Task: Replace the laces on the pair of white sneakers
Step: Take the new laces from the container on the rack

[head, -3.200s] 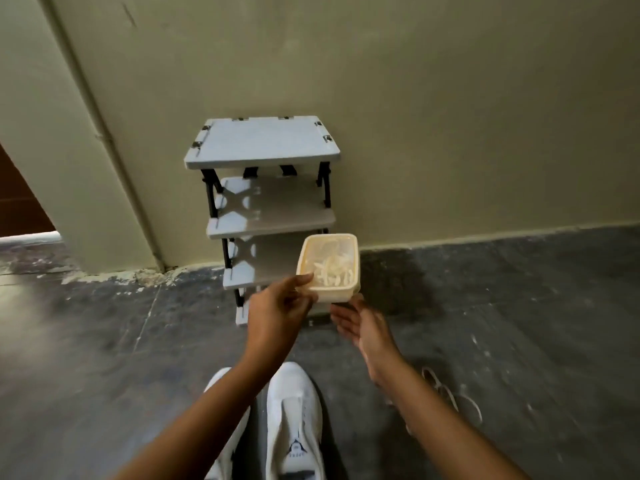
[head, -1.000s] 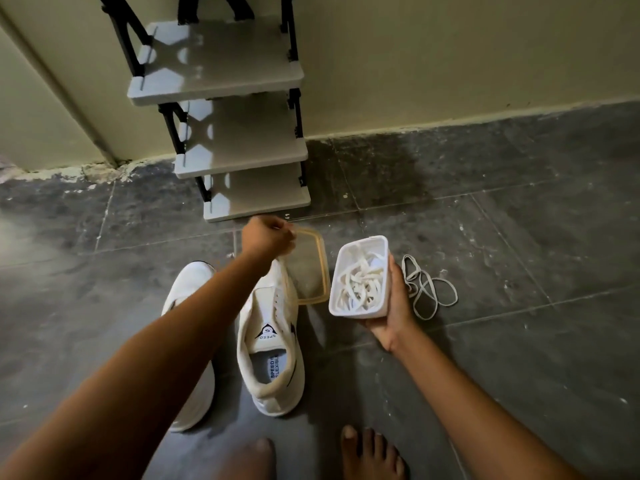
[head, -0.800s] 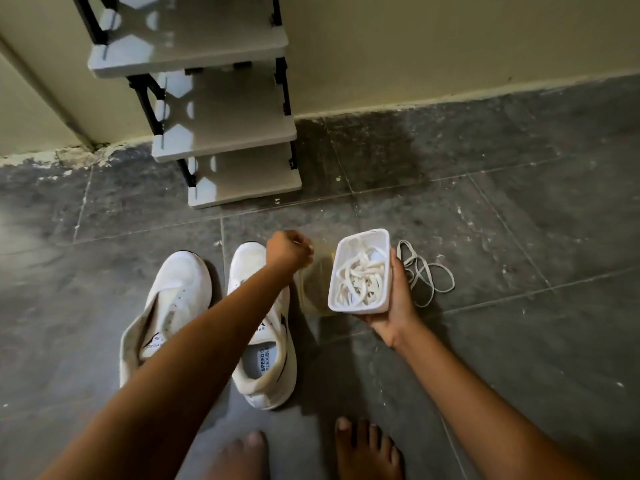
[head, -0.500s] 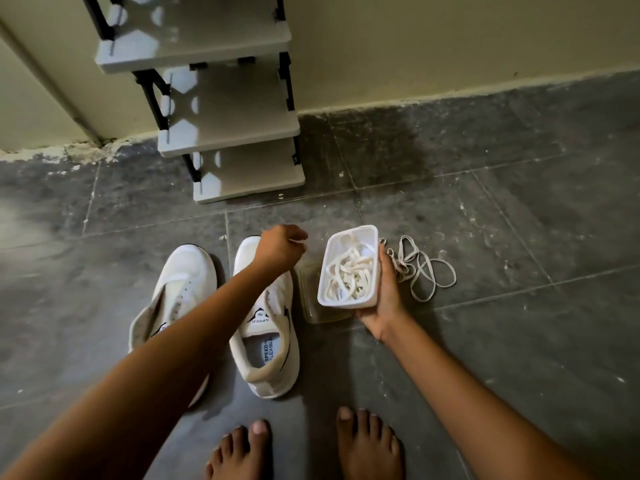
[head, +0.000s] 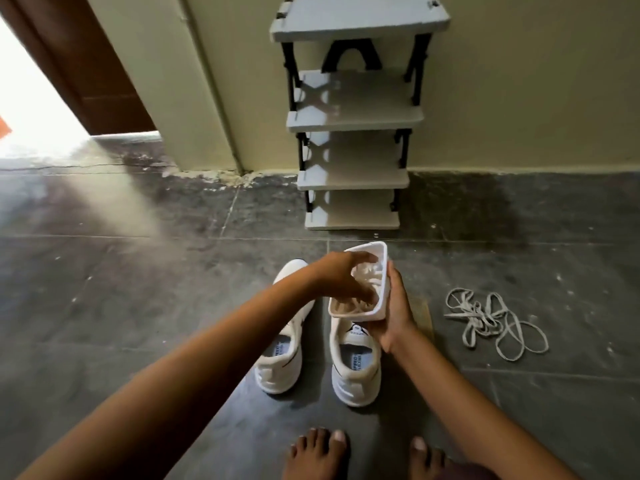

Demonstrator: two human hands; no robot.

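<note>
Two white sneakers without laces stand side by side on the dark floor, the left sneaker (head: 282,348) and the right sneaker (head: 355,368), toes toward the wall. My right hand (head: 394,313) grips a white plastic container (head: 381,268) from its right side, above the right sneaker. Coiled white laces (head: 367,284) lie inside it. My left hand (head: 341,277) reaches into the container, fingers down among the laces; whether they grip one is hidden. A loose pile of old greyish laces (head: 491,318) lies on the floor to the right.
A small grey shelf rack (head: 353,116) with black posts stands against the wall ahead. A clear lid (head: 424,313) lies on the floor behind my right hand. My bare feet (head: 318,452) are at the bottom edge. A doorway opens at the far left.
My left hand moved from above the right sneaker's toe into the container. The container came left over the right sneaker. The view tilted up, showing more rack and the doorway.
</note>
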